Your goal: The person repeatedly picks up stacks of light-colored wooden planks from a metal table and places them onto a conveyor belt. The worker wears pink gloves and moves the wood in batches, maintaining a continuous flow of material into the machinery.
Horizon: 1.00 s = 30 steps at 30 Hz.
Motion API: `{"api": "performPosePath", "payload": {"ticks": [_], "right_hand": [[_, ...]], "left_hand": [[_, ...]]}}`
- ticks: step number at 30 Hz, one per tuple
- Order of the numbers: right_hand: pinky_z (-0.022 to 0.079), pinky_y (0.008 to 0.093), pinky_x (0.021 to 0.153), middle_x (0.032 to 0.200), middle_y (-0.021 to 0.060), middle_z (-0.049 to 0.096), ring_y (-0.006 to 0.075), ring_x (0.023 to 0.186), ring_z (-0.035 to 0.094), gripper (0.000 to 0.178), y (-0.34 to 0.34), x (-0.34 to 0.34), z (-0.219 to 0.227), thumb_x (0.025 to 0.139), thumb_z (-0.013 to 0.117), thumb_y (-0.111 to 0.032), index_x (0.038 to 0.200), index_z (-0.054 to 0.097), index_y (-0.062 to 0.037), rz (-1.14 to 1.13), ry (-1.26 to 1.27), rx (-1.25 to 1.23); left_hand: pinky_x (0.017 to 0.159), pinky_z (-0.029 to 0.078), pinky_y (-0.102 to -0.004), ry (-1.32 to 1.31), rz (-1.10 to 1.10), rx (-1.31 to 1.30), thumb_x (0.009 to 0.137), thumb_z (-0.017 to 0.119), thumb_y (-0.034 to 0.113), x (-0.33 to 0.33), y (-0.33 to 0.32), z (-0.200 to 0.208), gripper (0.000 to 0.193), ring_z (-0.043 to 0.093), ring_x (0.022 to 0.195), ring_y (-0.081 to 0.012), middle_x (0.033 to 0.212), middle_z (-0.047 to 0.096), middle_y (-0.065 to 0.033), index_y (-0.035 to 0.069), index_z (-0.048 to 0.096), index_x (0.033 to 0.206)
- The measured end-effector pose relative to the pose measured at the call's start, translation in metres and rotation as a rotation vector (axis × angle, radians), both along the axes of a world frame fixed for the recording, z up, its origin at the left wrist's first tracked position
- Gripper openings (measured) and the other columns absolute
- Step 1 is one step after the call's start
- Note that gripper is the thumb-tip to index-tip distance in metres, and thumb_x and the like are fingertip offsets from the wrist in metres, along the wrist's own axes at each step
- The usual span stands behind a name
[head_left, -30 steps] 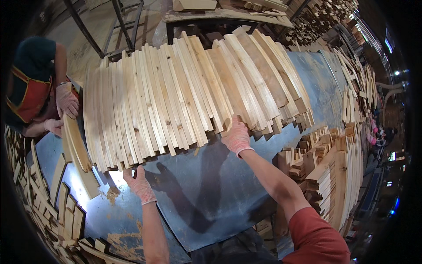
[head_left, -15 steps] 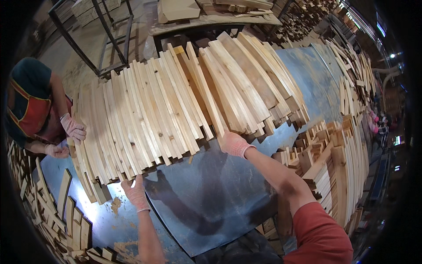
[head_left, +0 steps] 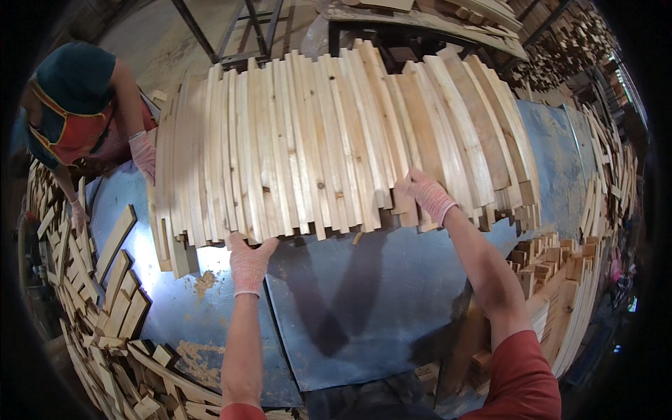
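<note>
A wide row of pale wooden strips lies side by side on a blue metal-topped table, their near ends uneven. My left hand, in a pinkish knitted glove, touches the near ends left of the middle, thumb spread out; its fingertips are partly hidden at the wood. My right hand, gloved alike, is closed on the near end of a wooden strip right of the middle. Further right, wider boards continue the row.
A co-worker in a red apron stands at the left, one gloved hand at the row's end. Loose offcuts heap up at the lower left. Stacked strips stand at the right. Behind are a workbench and metal frame.
The strip at my right hand, tilted beside a gap before, now lies closer against the row. My view has shifted left. The co-worker's other hand has dropped toward the offcuts.
</note>
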State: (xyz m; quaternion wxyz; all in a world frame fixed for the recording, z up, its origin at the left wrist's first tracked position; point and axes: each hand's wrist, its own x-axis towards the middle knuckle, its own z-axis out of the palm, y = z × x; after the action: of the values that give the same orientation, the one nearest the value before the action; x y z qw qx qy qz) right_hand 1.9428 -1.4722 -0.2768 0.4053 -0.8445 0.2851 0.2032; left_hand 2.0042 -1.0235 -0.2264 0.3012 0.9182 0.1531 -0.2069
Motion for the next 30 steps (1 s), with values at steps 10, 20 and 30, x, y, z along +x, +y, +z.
{"api": "performPosePath", "payload": {"ticks": [10,20,30], "right_hand": [[0.053,0.0486,0.103,0.119,0.0378,0.072,0.0485,0.120,0.069,0.084,0.021,0.067,-0.029,0.096,0.061,-0.070,0.118,0.073,0.0106,-0.229,-0.063,-0.387],[0.055,0.0511,0.091,0.105,0.0346,0.074,0.0500,0.102,0.071,0.073,0.046,-0.030,-0.024,0.100,0.062,-0.062,0.109,0.073,0.0098,-0.219,-0.122,-0.270],[0.052,0.0512,0.100,0.115,0.0239,0.072,0.0439,0.116,0.064,0.045,0.148,-0.289,0.024,0.102,0.063,-0.043,0.124,0.071,-0.0042,-0.215,-0.095,-0.180]], "left_hand": [[0.097,0.057,-0.0507,-0.110,0.087,0.039,0.071,0.089,0.030,0.000,-0.007,-0.040,0.086,0.071,0.108,-0.0485,0.115,0.070,-0.0300,-0.003,0.044,0.136],[0.096,0.056,-0.0510,-0.314,0.117,-0.087,0.070,0.085,0.019,-0.094,0.020,-0.048,0.070,0.069,0.106,-0.0460,0.113,0.069,-0.0246,-0.001,0.055,0.130],[0.098,0.056,-0.0437,-0.098,0.239,-0.090,0.065,0.085,0.012,-0.341,0.095,-0.012,0.079,0.069,0.109,-0.0336,0.117,0.068,-0.0175,0.002,0.053,0.137]]}}
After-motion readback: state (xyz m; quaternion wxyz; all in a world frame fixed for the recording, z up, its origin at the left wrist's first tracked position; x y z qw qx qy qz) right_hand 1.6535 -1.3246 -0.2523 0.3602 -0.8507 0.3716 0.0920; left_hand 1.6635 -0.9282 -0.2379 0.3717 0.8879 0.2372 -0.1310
